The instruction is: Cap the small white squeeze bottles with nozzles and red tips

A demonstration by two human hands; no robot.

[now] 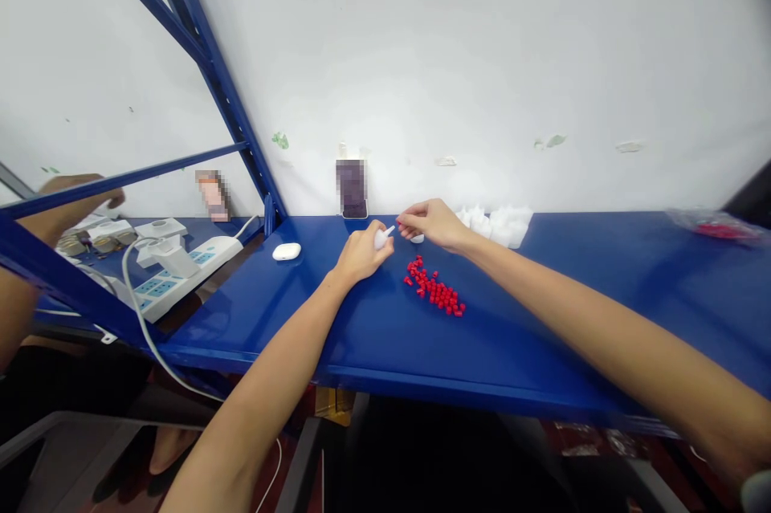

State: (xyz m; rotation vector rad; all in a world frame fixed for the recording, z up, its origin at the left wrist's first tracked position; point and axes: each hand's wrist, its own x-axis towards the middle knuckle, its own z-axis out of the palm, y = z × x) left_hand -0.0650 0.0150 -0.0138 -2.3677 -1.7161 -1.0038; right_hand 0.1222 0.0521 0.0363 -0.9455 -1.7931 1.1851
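Observation:
My left hand (pixel 361 254) is closed around a small white plastic piece (pixel 383 237) whose tip sticks out toward my right hand. My right hand (pixel 430 222) pinches a tiny red cap (pixel 398 221) right at that tip. Both hands hover over the blue shelf (pixel 542 312). A loose heap of several small red caps (pixel 434 291) lies on the shelf just in front of my hands. A pile of white plastic pieces (pixel 499 224) sits behind my right wrist against the wall. One more white piece (pixel 417 238) lies under my right hand.
A white earbud case (pixel 287 251) lies left of my hands and a phone (pixel 352 189) leans on the wall. Blue rack struts (pixel 222 87) rise at left. Beyond them are white power strips (pixel 174 272), cables and another person's hand (pixel 78 196). A clear bag with red parts (pixel 716 225) lies far right.

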